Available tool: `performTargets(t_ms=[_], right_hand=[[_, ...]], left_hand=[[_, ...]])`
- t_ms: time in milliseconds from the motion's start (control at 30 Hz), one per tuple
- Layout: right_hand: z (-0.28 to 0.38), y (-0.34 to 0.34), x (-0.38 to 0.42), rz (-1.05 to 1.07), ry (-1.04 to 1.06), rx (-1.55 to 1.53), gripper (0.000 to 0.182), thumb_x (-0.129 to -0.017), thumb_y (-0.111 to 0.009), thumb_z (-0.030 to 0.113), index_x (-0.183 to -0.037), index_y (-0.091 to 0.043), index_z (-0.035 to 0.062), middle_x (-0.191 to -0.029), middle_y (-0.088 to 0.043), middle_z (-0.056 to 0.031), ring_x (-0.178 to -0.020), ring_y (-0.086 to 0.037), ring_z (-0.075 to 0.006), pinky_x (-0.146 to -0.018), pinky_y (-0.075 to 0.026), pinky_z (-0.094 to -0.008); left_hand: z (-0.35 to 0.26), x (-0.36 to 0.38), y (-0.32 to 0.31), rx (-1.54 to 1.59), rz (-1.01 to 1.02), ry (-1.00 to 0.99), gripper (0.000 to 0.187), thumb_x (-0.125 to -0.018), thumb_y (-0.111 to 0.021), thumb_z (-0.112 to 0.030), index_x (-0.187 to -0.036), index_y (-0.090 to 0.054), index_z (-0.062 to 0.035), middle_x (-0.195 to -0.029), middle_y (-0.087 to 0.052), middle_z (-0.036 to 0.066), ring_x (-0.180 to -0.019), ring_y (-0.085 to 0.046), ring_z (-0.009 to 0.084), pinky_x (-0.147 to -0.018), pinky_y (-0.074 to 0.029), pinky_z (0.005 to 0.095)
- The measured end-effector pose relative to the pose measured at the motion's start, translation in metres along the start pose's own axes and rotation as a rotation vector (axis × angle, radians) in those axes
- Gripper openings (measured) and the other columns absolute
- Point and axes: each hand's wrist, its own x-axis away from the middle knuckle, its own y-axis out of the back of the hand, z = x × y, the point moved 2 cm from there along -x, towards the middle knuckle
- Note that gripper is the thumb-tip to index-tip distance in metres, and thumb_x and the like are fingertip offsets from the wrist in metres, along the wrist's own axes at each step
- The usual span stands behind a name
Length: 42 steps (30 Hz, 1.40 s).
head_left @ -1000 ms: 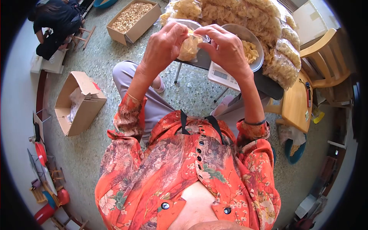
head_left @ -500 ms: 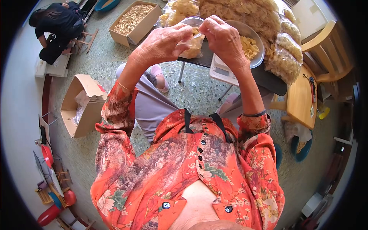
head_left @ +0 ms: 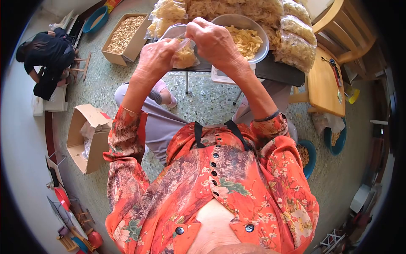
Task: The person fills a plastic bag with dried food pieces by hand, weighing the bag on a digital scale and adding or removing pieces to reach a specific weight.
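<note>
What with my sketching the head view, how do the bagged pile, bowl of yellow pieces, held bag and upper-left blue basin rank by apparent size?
1. Bagged pile
2. Bowl of yellow pieces
3. Held bag and blue basin: too alike to rank

Forearms point(head_left: 143, 84) converge forward, left hand point(head_left: 156, 58) near right hand point(head_left: 215, 42), fingers point(head_left: 192, 28) curled.

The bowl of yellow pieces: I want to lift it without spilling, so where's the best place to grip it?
Probably the right part of the bowl's rim, coming from the right, thumb inside, fingers outside. The wall there rises bare above the yellow pieces, while the right hand is beside the left part.
</note>
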Motion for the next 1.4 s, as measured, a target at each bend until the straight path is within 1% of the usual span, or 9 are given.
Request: performTargets(t_ms=[200, 300, 700, 833, 900, 1000, 1100, 1167, 1400], right_hand=[[-0.010, -0.001, -0.007, -0.096, 0.034, -0.065, 0.007, -0.089, -0.067, 0.001, -0.095, -0.066, 0.0065, -0.095, -0.069, -0.0114, -0.084, -0.070, -0.0362, -0.073, -0.058, -0.0430], [-0.018, -0.005, -0.006, -0.092, 0.009, -0.093, 0.002, -0.093, -0.068, 0.006, -0.094, -0.067, 0.0064, -0.094, -0.069, -0.0111, -0.084, -0.070, -0.0356, -0.073, -0.058, -0.0429], [-0.028, 0.009, 0.006, 0.032, 0.001, -0.052, 0.007, -0.092, -0.072, 0.010, -0.098, -0.072, 0.0073, -0.097, -0.073, -0.0096, -0.084, -0.071, -0.0329, -0.075, -0.058, -0.0402], [-0.021, 0.037, 0.000, 0.015, -0.066, -0.367, 0.012, -0.088, -0.075, 0.013, -0.100, -0.076, 0.0093, -0.094, -0.074, -0.0107, -0.081, -0.074, -0.0268, -0.073, -0.059, -0.0367], [-0.023, 0.071, -0.005, -0.158, -0.083, -0.159, 0.009, -0.098, -0.072, 0.006, -0.106, -0.070, 0.0017, -0.082, -0.070, -0.0027, -0.064, -0.061, -0.0071, -0.056, -0.046, -0.0215], [-0.089, 0.071, 0.024, 0.008, -0.317, -0.042, 0.014, -0.089, -0.073, 0.014, -0.101, -0.076, 0.0093, -0.092, -0.074, -0.0106, -0.083, -0.073, -0.0289, -0.076, -0.058, -0.0401], [-0.098, 0.080, 0.036, 0.207, -0.302, 0.219, 0.013, -0.091, -0.070, 0.007, -0.103, -0.074, 0.0022, -0.090, -0.074, -0.0123, -0.080, -0.071, -0.0245, -0.077, -0.056, -0.0350], [-0.100, 0.082, 0.042, 0.239, -0.305, 0.204, 0.015, -0.090, -0.070, 0.007, -0.104, -0.074, 0.0021, -0.090, -0.073, -0.0142, -0.083, -0.071, -0.0271, -0.079, -0.056, -0.0365], [-0.085, 0.068, 0.050, 0.536, -0.453, 0.026, 0.032, -0.082, -0.072, 0.021, -0.114, -0.075, 0.0154, -0.102, -0.074, -0.0094, -0.099, -0.071, -0.0291, -0.090, -0.056, -0.0427]], left_hand=[[0.003, 0.007, 0.020, 0.161, -0.251, -0.017, 0.030, -0.091, -0.080, -0.024, -0.111, -0.071, -0.0034, -0.112, -0.073, 0.013, -0.069, -0.072, 0.0283, -0.064, -0.056, 0.0379], [-0.004, 0.009, 0.019, 0.332, -0.253, 0.047, 0.022, -0.093, -0.075, -0.026, -0.102, -0.071, -0.0070, -0.095, -0.069, 0.013, -0.081, -0.069, 0.0377, -0.070, -0.055, 0.0450], [-0.024, 0.009, 0.017, 0.584, -0.484, 0.079, 0.010, -0.089, -0.079, -0.005, -0.095, -0.074, -0.0003, -0.090, -0.066, 0.007, -0.071, -0.064, 0.0156, -0.063, -0.052, 0.0292], [-0.024, 0.010, 0.021, 0.545, -0.436, 0.104, 0.012, -0.090, -0.080, -0.005, -0.099, -0.075, 0.0007, -0.086, -0.067, 0.006, -0.076, -0.066, 0.0129, -0.069, -0.054, 0.0271], [-0.023, 0.011, 0.022, 0.541, -0.456, 0.097, 0.014, -0.089, -0.081, -0.007, -0.099, -0.075, 0.0004, -0.087, -0.067, 0.005, -0.077, -0.068, 0.0133, -0.069, -0.054, 0.0268], [-0.025, 0.013, 0.022, 0.565, -0.468, 0.104, 0.012, -0.090, -0.080, -0.005, -0.099, -0.075, 0.0004, -0.089, -0.068, 0.006, -0.078, -0.067, 0.0134, -0.069, -0.054, 0.0272], [-0.026, 0.011, 0.023, 0.569, -0.512, 0.076, 0.010, -0.091, -0.077, -0.002, -0.100, -0.075, 0.0004, -0.090, -0.069, 0.006, -0.078, -0.067, 0.0135, -0.069, -0.054, 0.0269], [-0.026, 0.009, 0.024, 0.622, -0.621, 0.044, 0.010, -0.087, -0.078, -0.005, -0.097, -0.073, -0.0044, -0.089, -0.068, 0.010, -0.076, -0.068, 0.0271, -0.069, -0.054, 0.0363], [-0.033, 0.013, 0.026, 0.538, -0.552, 0.108, 0.008, -0.090, -0.074, -0.004, -0.098, -0.072, -0.0049, -0.093, -0.069, 0.009, -0.082, -0.070, 0.0304, -0.071, -0.055, 0.0384]])
